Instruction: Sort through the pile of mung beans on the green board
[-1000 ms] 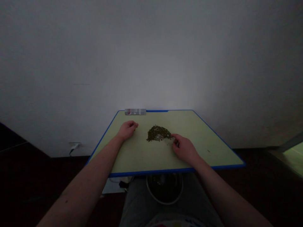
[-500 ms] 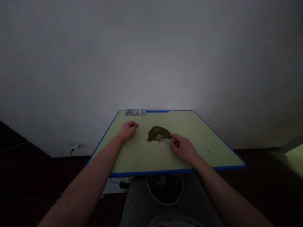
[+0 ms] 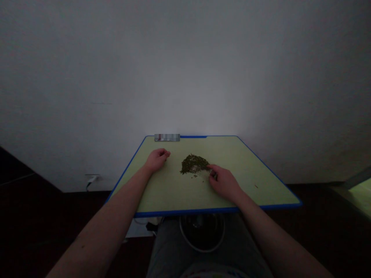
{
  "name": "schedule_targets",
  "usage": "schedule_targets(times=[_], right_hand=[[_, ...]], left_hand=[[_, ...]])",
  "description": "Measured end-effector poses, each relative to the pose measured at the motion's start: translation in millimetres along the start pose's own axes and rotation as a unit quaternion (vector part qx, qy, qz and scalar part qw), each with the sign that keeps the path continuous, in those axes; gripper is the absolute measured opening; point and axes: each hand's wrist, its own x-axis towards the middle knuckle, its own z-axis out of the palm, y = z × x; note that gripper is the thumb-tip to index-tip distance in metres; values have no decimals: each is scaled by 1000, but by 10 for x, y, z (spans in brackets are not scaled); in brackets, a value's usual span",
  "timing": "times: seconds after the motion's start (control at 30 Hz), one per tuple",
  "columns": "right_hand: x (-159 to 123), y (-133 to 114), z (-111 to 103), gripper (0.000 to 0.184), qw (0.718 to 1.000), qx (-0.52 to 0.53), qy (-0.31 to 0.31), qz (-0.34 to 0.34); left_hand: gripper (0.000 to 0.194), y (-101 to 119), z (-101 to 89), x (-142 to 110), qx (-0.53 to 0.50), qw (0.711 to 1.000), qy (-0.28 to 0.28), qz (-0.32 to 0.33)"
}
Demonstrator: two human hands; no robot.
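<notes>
A low heap of small greenish-brown grains or dried bits (image 3: 193, 162) lies on a pale yellow-green tabletop (image 3: 174, 193) with a blue rim. My right hand (image 3: 223, 179) rests at the heap's right edge. Its index finger reaches out and touches the outermost bits, while the thumb stays apart below it and the other fingers curl under. Left of the heap, my left hand (image 3: 158, 159) lies on the table, not touching the pile. Its fingers are curled in with the thumb against them; whatever they hold, if anything, is hidden.
A dark bowl with a pale rim (image 3: 203, 235) sits on my lap below the table's front edge. At the back left stands a blurred-out strip (image 3: 167, 137). A tiny brown sliver (image 3: 256, 186) lies at right. The wall (image 3: 185, 77) rises behind; a plug (image 3: 92, 179) is low on it.
My right hand has shifted slightly left along the heap's edge, and a few loose bits in front have moved a little. My left hand stays where it was.
</notes>
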Motion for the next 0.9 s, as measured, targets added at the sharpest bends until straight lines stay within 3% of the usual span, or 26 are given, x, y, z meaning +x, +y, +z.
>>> schedule_targets(times=[0.2, 0.9], right_hand=[[-1, 35, 12, 39, 999, -27, 21, 18], [60, -5, -42, 39, 1000, -15, -8, -12]], left_hand=[[32, -24, 7, 10, -5, 1000, -4, -3], [30, 1, -10, 21, -52, 998, 18, -29]])
